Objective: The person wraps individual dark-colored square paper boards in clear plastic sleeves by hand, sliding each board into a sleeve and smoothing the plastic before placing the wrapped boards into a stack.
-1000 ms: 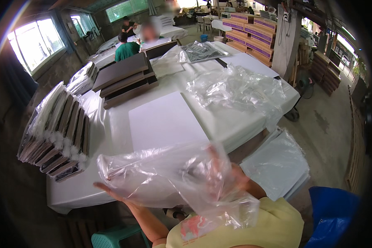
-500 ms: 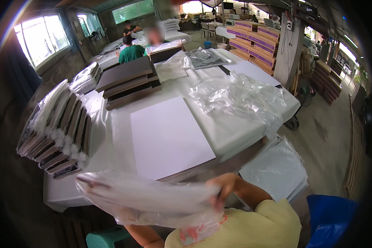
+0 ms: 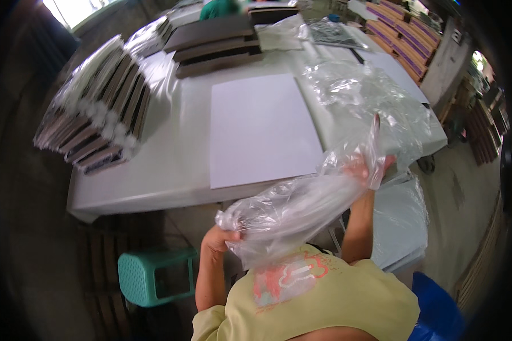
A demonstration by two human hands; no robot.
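Note:
A large clear plastic bag (image 3: pixel 293 207) hangs bunched and stretched between my hands, in front of the near table edge. My left hand (image 3: pixel 221 238) is closed on its left end, fingers curled into the film. My right hand (image 3: pixel 358 167) grips the other end, higher up and partly seen through the plastic; a fold of film sticks up beside it, and motion blurs the fingers. Beyond the bag, a flat white panel (image 3: pixel 261 131) lies on the covered table (image 3: pixel 148 187), touched by neither hand.
Plastic-wrapped panels (image 3: pixel 91 113) stand stacked at the left. Dark shallow frames (image 3: pixel 210 42) are piled at the back. Loose clear film (image 3: pixel 364 91) lies at the right. Wrapped white sheets (image 3: pixel 401 219) sit below the right table edge. A green stool (image 3: pixel 139 278) stands at lower left.
The bag has swung from low left toward the right, its right end raised. My right hand has moved up and right; my left hand now shows at the left end. The view has tilted down.

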